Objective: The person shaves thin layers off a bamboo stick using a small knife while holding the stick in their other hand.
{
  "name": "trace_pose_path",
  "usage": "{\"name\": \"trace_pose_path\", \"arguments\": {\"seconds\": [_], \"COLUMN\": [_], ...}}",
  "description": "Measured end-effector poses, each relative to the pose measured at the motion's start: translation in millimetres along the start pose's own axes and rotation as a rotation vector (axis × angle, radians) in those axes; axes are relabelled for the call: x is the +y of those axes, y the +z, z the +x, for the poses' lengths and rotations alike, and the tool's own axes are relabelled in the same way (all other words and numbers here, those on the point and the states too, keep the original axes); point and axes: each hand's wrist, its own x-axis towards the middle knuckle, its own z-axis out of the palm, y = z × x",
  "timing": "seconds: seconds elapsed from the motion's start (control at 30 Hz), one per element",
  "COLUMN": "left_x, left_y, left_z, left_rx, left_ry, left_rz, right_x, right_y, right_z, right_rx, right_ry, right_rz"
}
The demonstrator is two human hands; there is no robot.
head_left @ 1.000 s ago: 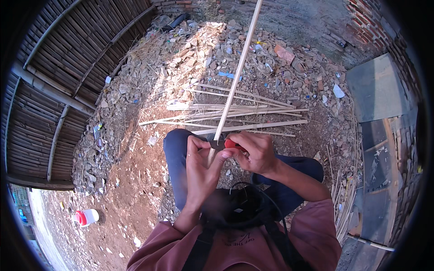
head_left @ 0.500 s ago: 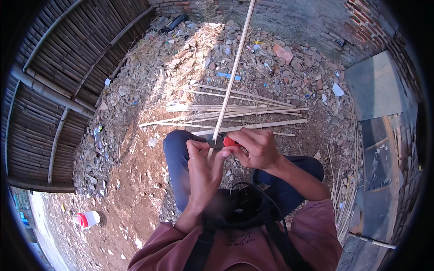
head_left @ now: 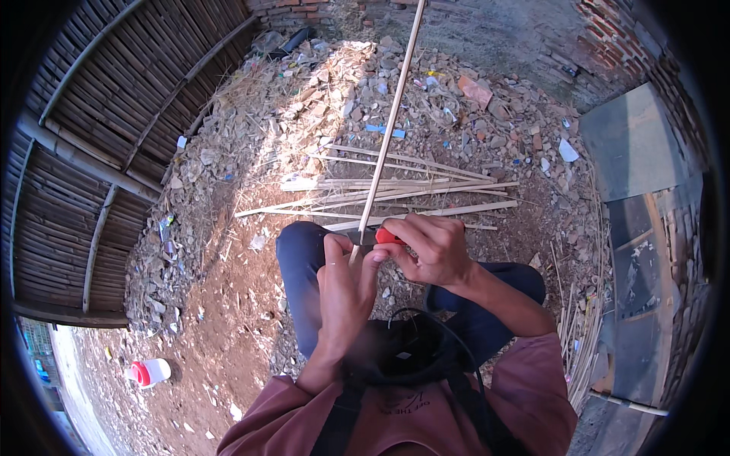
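A long, pale bamboo strip (head_left: 389, 125) runs from the far side toward me, its near end between the thumb and fingers of my left hand (head_left: 342, 285). In my right hand (head_left: 432, 249) is a knife with a red handle (head_left: 386, 236), closed in the fingers. Its dark blade (head_left: 365, 238) lies crosswise against the strip, just beyond my left fingertips. The left index finger is bent close to the blade tip. My two thumbs come close together below the blade. Part of the strip's near end is hidden by my left hand.
Several split bamboo strips (head_left: 426, 185) lie on the ground beyond my knees. Rubble (head_left: 426, 106) spreads back to a brick wall (head_left: 487, 38). A bamboo-slat panel (head_left: 99, 83) stands at left, near a white container with a red lid (head_left: 150, 372). More thin strips (head_left: 582, 334) lie at right.
The strip has slid toward me past the blade, so its near end now reaches down into my left hand. Both hands stay almost in place.
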Motion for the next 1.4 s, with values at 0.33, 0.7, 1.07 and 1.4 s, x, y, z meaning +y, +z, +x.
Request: {"name": "trace_pose_path", "arguments": {"seconds": [0.33,0.7,1.07,1.4], "left_x": [2,-9,-38,-58], "left_y": [2,-8,-29,-43], "left_z": [-7,-35,-61,-77], "left_rx": [-0.046,-0.162,-0.302,-0.350], "left_ry": [-0.021,-0.123,-0.154,-0.171], "left_rz": [0.087,0.164,0.237,0.197], "right_x": [15,74,154,297], "right_y": [-16,-40,-65,-134], "right_z": [13,28,36,62], "right_rx": [0.090,0.257,0.288,0.317], "right_ry": [0.119,0.238,0.445,0.625], "right_rz": [-0.019,-0.049,-0.082,-0.253]}}
